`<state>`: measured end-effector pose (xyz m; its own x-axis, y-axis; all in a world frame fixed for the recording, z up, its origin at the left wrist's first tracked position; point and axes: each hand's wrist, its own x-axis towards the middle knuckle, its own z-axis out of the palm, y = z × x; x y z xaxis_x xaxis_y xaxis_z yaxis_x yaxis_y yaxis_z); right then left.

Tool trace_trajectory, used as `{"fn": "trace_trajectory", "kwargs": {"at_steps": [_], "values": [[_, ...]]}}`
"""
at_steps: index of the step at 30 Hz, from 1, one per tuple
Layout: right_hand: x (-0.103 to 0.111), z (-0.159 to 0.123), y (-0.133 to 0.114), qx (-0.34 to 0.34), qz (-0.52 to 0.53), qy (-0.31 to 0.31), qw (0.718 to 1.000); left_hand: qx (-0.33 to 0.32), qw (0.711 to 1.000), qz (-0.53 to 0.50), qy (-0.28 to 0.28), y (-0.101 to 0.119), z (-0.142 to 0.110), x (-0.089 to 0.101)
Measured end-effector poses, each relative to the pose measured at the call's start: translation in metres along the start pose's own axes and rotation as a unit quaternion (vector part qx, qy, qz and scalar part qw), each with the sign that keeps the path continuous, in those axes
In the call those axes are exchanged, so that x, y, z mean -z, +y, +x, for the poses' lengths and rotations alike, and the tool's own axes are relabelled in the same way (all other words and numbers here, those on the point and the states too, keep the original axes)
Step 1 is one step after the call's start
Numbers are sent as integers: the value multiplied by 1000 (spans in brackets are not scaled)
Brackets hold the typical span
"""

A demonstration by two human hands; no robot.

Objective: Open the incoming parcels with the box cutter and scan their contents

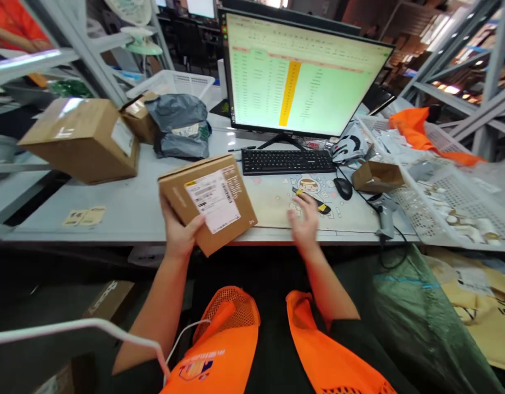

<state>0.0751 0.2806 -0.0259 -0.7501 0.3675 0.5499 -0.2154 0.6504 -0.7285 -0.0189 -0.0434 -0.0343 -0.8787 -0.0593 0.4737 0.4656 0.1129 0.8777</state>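
Note:
My left hand grips a flat brown cardboard parcel with a white shipping label, holding it tilted above the desk's front edge. My right hand hovers over the printed desk mat with fingers spread, empty, just short of a small yellow-and-black cutter lying on the mat. A black keyboard lies beyond both hands, under a monitor showing a green spreadsheet.
A large cardboard box, a smaller box and a grey poly mailer sit at the left. A mouse, a small open box, a barcode scanner and white baskets are at the right. Green sacks stand below.

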Motion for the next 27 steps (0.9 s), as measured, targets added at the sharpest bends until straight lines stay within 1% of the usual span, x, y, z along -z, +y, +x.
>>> {"fn": "trace_trajectory", "kwargs": {"at_steps": [1, 2, 3, 4, 5, 6, 7, 8, 9, 10, 12, 13, 15, 16, 17, 18, 20, 21, 22, 23, 25, 27], "values": [[40, 8, 25, -25, -84, 80, 993, -2, 999, -35, 15, -8, 3, 1], [81, 15, 51, -70, -170, 147, 972, -13, 998, -52, 31, -15, 5, 0], [122, 21, 78, -135, -248, 201, 938, -31, 997, -56, 43, -21, 7, -2], [160, 27, 104, -211, -301, 230, 901, -53, 996, -53, 50, -25, 10, -6], [193, 32, 127, -286, -325, 224, 873, -72, 995, -43, 50, -29, 12, -12], [220, 36, 146, -363, -322, 187, 854, -86, 995, -26, 49, -32, 15, -18], [240, 40, 161, -419, -306, 151, 842, -96, 994, -1, 48, -34, 18, -24], [254, 43, 172, -445, -288, 126, 838, -102, 993, 31, 46, -36, 21, -31], [262, 45, 178, -457, -271, 106, 840, -109, 991, 65, 43, -38, 23, -36], [265, 45, 180, -454, -260, 100, 846, -117, 988, 98, 39, -40, 24, -41], [259, 39, 173, -429, -250, 111, 861, -145, 979, 140, 29, -42, 21, -48], [252, 32, 165, -415, -219, 125, 874, -161, 975, 151, 23, -43, 18, -50], [230, 14, 141, -380, -81, 134, 912, -186, 968, 168, 14, -41, 9, -55], [215, 3, 126, -362, 2, 125, 924, -193, 964, 183, 9, -39, 4, -57], [197, -8, 109, -347, 78, 99, 929, -198, 959, 201, 4, -37, -1, -59], [178, -19, 90, -339, 112, 65, 932, -203, 955, 218, 1, -34, -5, -61], [136, -37, 49, -335, 119, -18, 935, -208, 946, 250, -1, -29, -10, -65], [115, -44, 29, -309, 138, -69, 938, -202, 943, 264, -1, -28, -12, -66], [96, -49, 11, -268, 159, -112, 944, -192, 941, 278, -2, -26, -12, -67], [79, -51, -5, -226, 177, -143, 947, -180, 940, 290, -3, -26, -12, -67], [57, -52, -29, -146, 206, -193, 948, -169, 940, 297, -6, -27, -13, -68], [51, -50, -40, -103, 213, -226, 945, -186, 944, 273, -4, -28, -14, -68]]}}
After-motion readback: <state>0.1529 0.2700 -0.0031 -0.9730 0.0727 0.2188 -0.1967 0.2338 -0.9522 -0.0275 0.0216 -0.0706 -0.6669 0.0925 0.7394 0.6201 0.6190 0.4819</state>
